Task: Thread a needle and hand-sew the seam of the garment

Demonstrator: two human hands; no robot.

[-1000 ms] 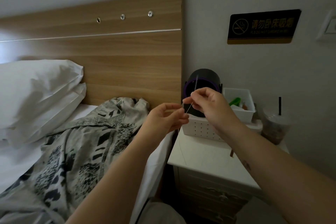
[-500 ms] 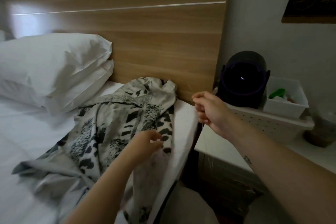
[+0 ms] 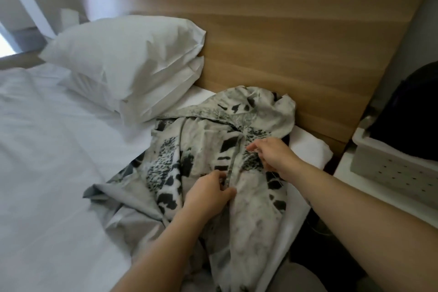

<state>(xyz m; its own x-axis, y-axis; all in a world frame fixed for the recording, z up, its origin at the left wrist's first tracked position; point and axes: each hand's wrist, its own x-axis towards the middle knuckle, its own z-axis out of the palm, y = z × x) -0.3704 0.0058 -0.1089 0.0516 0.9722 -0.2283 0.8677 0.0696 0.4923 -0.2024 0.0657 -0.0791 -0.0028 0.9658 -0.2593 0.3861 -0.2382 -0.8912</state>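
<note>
While left hand [image 3: 208,194] pinches the garment [image 3: 248,211] seam beside the pillow [image 3: 132,59], right hand [image 3: 272,156] curls, grasp unclear; bunched folds may get stitched together.

White-sheeted bed [image 3: 59,173]: two white pillows [image 3: 128,59] stacked at the wooden headboard [image 3: 284,42]; crumpled grey garment [image 3: 248,208] with black print lies just beside them, near the right edge.

Two white pillows [image 3: 132,61] are stacked against the wooden headboard [image 3: 284,38], and a white perforated basket [image 3: 391,170] is parked on the nightstand [image 3: 369,193].
</note>
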